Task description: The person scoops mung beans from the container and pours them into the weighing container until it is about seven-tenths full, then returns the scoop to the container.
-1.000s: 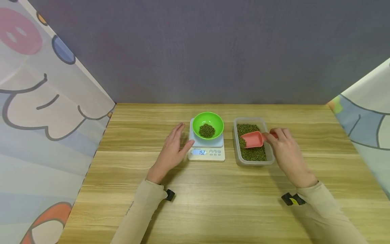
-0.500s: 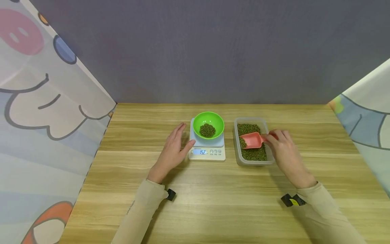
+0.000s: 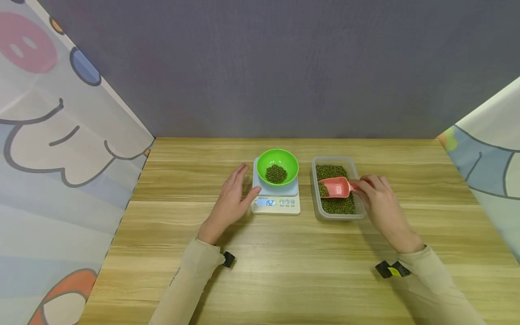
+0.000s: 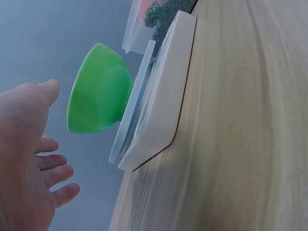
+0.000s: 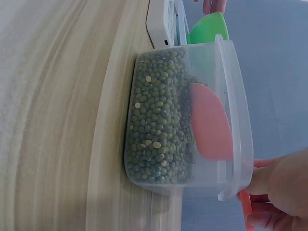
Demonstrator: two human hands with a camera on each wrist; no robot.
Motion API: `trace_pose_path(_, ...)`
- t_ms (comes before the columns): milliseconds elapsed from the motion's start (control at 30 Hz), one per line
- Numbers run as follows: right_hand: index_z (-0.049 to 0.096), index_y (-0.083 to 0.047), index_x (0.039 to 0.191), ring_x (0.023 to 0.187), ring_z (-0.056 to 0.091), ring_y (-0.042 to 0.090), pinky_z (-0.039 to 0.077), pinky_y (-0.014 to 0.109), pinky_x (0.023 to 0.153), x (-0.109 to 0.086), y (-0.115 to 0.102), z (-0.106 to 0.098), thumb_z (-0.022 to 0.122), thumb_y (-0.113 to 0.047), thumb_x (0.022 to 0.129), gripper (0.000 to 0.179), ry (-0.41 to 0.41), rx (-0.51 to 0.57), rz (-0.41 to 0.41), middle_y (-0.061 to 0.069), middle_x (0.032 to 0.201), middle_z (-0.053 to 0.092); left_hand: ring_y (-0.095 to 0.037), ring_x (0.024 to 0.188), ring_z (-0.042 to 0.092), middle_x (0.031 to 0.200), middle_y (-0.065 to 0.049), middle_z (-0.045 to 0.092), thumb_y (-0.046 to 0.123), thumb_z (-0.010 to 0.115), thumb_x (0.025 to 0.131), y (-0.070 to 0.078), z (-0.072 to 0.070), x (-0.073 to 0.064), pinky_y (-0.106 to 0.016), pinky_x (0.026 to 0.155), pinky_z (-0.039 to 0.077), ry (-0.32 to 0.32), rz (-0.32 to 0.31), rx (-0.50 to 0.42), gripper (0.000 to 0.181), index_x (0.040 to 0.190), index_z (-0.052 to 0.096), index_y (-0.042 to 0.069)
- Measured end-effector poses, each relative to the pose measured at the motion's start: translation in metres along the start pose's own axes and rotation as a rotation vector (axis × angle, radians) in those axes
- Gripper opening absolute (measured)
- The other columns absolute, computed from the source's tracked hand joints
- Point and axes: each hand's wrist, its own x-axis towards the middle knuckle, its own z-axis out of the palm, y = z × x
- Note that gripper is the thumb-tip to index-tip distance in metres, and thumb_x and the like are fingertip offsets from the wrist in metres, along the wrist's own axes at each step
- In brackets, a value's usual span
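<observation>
A white digital scale (image 3: 276, 192) lies flat on the wood-grained surface (image 3: 284, 262), and a green bowl (image 3: 278, 156) stands upright on its platform, with a small heap of beans (image 3: 276, 174) at the bottom. The display (image 3: 266, 203), on the scale's near side, shows the digits 1, 5 and 2, lit blue.

To the right of the scale, near but apart from it, stands 1 clear plastic container (image 3: 340, 217) with green beans (image 3: 341, 207) inside. The right hand (image 3: 383, 205) grips the handle of 1 red scoop (image 3: 337, 187), reaching over the container's rim on the side away from the scale. The scoop is inside the container, its mouth turned toward the scale, with beans at its lip.

The left hand (image 3: 229, 201) is just left of the scale, fingers extended, thumb spread toward the scale and holding nothing; in the left wrist view a gap shows between thumb and bowl. Both of these 2 hands come out of beige sleeves (image 3: 191, 275). Beyond the scale rises a plain grey wall (image 3: 284, 67); well to its left hangs a panel (image 3: 36, 216) printed with cartoon shapes.
</observation>
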Motion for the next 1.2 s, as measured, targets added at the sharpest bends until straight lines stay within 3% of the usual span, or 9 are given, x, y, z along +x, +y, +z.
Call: trace_pose_path(1200,0.074,0.006,0.106,0.089,0.054,0.035,0.041,0.040,0.074,0.003,0.005,-0.014,0.077,0.011,0.084,0.023,0.048,0.005,0.040,0.020,0.096,0.067,-0.036,0.155,0.026,0.167,-0.019,0.027,0.044,0.054,0.106,0.003,0.003,0.002,-0.060,0.125,0.024,-0.002,-0.006,-0.026,0.075,0.160,0.029,-0.002)
